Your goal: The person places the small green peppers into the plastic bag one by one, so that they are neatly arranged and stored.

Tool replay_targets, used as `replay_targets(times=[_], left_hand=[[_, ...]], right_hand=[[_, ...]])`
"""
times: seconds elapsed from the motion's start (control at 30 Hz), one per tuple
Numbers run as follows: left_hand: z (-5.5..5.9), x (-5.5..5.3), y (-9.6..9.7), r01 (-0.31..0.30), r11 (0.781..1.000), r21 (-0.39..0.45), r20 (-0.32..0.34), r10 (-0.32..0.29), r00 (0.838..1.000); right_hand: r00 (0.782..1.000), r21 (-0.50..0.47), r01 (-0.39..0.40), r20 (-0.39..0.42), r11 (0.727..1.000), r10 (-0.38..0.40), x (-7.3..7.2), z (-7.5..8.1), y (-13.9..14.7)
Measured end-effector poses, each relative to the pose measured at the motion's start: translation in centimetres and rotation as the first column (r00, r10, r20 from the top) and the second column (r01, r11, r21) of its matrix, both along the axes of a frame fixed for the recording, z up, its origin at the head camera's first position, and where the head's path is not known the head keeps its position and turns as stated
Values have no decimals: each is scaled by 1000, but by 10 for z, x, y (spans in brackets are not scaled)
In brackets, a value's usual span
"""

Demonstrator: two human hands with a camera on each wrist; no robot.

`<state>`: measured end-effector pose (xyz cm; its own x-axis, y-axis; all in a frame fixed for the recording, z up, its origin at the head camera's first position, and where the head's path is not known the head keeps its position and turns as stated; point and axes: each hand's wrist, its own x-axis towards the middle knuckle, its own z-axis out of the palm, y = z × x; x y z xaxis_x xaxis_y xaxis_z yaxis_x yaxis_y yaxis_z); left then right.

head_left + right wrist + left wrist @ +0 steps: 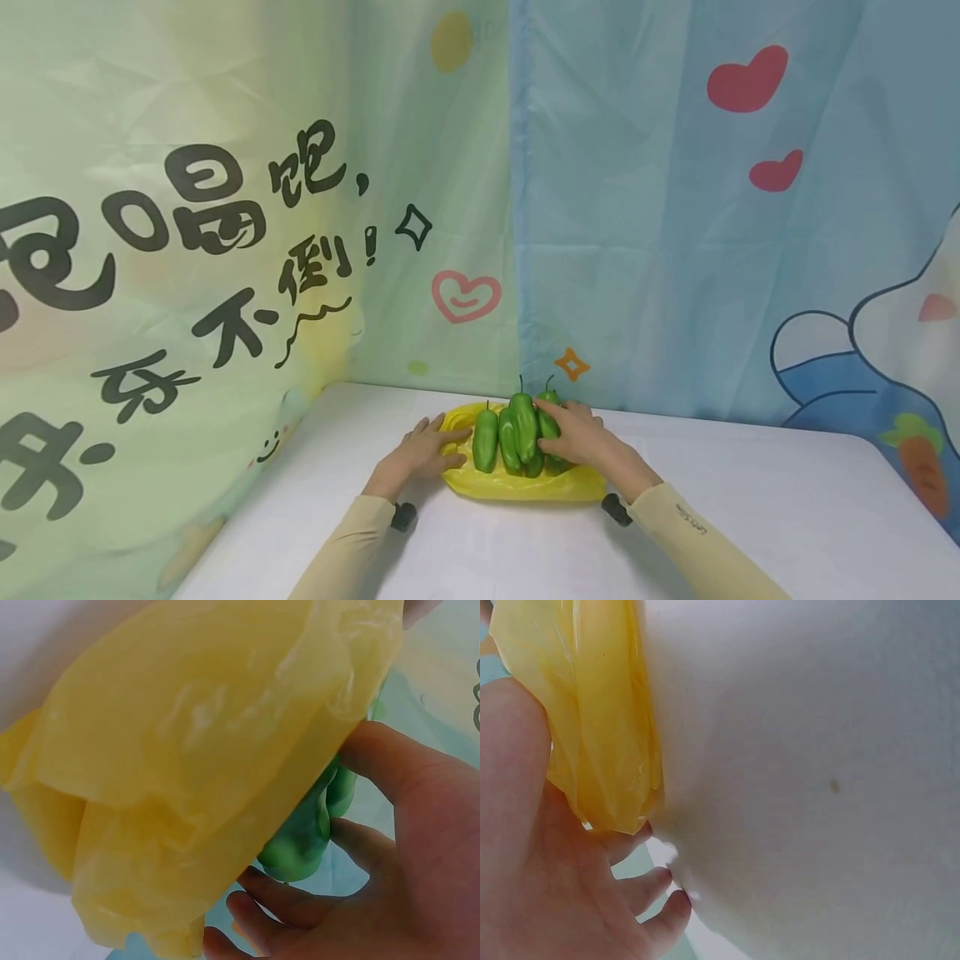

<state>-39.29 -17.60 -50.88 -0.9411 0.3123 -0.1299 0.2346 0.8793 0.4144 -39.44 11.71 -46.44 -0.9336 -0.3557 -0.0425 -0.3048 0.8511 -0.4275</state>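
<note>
Several green peppers [485, 439] lie side by side on a crumpled yellow plastic bag [517, 488], some stacked on top, thin stems pointing away from me. My left hand [422, 450] rests at the bag's left end, fingers spread and fairly straight, thumb over its edge. In the left wrist view the yellow plastic [604, 735] hangs beside the palm. From the right side, my right hand [577, 432] holds a green pepper of the pile between thumb and index finger. The right wrist view shows that pepper [300, 836], partly hidden behind the bag.
Under everything is a white table [750, 508]. A printed cloth backdrop [637, 208] with hearts and lettering stands behind and to the left. A small black wrist device [403, 517] sits below the left wrist, another [617, 509] by the right.
</note>
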Motion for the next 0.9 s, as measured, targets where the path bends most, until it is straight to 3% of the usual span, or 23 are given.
replay_targets(times=[0.4,0.9], left_hand=[[1,2,2,-28,1000,0,11,28,1000],[4,0,2,-1,999,-41,-40,-1,999]], right_hand=[[1000,-13,-8,-5,1000,8,3,0,6],[997,-17,-9,-70,1000,8,16,6,19]])
